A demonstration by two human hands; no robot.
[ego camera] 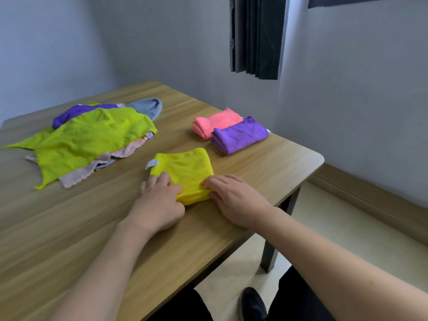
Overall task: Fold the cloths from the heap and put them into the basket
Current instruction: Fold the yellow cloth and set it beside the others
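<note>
A yellow cloth [185,169], folded to a small square with a white tag at its left corner, lies on the wooden table [266,163]. My left hand [159,200] pinches its near left edge. My right hand [234,195] grips its near right edge, fingers curled over the fold. A heap of unfolded cloths [92,137] lies at the left: lime green on top, with purple, grey-blue and pale pink ones under it. Two folded cloths sit at the far right: a pink one [215,122] and a purple one [240,134]. No basket is in view.
The table's right edge and rounded corner [318,158] are close to the folded cloths. A wall and a dark curtain [257,35] stand behind. Below the table I see a table leg [269,256], the floor and my dark shoe [253,303].
</note>
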